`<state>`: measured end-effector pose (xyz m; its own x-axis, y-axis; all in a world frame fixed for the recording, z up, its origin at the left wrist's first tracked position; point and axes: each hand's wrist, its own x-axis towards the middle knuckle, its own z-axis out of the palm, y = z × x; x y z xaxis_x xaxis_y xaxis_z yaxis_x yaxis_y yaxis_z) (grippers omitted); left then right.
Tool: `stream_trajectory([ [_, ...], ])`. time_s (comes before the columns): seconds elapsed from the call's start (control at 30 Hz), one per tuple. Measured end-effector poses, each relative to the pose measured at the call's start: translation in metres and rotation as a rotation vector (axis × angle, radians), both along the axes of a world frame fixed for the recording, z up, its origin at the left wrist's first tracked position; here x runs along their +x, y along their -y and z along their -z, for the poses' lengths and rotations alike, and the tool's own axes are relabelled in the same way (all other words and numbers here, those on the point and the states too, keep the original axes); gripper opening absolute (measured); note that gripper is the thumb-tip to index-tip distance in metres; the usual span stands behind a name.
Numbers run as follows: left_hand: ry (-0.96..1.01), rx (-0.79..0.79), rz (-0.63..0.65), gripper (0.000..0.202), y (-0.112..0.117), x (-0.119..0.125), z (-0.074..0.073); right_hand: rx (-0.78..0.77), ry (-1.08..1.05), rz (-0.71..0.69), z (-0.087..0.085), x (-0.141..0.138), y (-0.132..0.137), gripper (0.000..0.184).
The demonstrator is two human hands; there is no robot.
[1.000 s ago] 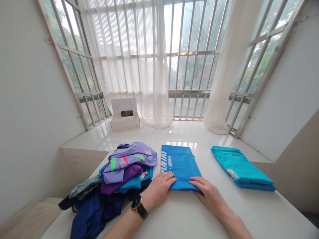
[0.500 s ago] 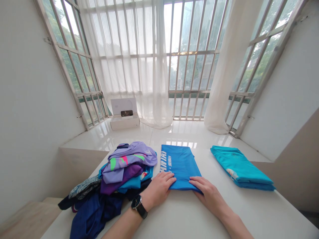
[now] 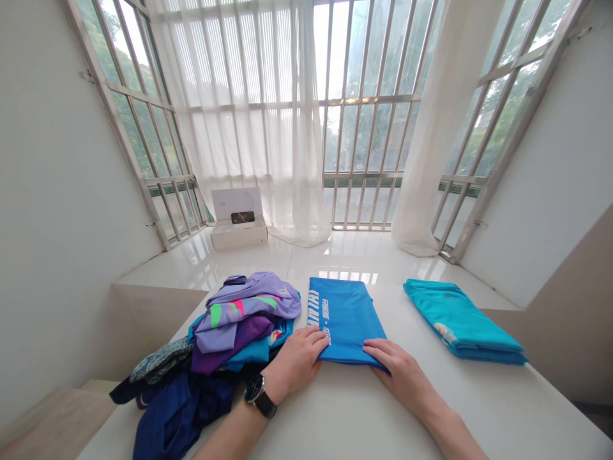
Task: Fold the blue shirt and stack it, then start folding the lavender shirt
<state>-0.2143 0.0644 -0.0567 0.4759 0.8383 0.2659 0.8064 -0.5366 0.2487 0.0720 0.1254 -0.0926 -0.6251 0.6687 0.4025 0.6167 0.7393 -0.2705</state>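
Navy, purple and teal garments lie in a loose heap (image 3: 230,338) on the left part of the white table (image 3: 345,418). A lilac top with green and pink marks sits uppermost, and a dark blue piece spills toward the near edge. Well behind the heap, on the glossy white ledge below the barred window, an open white box (image 3: 239,235) holds a dark phone (image 3: 242,217). A sheer white curtain (image 3: 268,128) hangs just beside the box.

Just right of the heap, the left hand (image 3: 294,361) lies palm down with a black wristwatch (image 3: 256,395) on its wrist. Its fingers are stretched out and loosely together, and the tips rest on the near left corner of the folded blue shirt (image 3: 347,316). The hand presses rather than grasps.

The shirt lies flat in the middle of the table as a neat rectangle, with white lettering along its left edge. It is close to the heap on one side.

The right hand (image 3: 400,377) is also palm down and flat. Its fingers point inward and touch the shirt's near right corner, and nothing is closed inside them.

Farther right, well apart from the blue shirt, a stack of folded turquoise clothes (image 3: 462,319) sits near the table's right edge. A second white curtain (image 3: 431,160) hangs behind it.
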Motion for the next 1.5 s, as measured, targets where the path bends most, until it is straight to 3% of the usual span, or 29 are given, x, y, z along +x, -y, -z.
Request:
stream_trajectory([
  [1.03,0.026,-0.035,-0.011,0.045,-0.001,-0.002,0.003,-0.089,-0.051,0.015,-0.011,-0.004,0.006,0.027],
  [1.5,0.022,-0.031,-0.002,0.046,0.001,-0.003,0.003,-0.055,-0.063,0.006,-0.009,-0.003,0.005,0.025],
])
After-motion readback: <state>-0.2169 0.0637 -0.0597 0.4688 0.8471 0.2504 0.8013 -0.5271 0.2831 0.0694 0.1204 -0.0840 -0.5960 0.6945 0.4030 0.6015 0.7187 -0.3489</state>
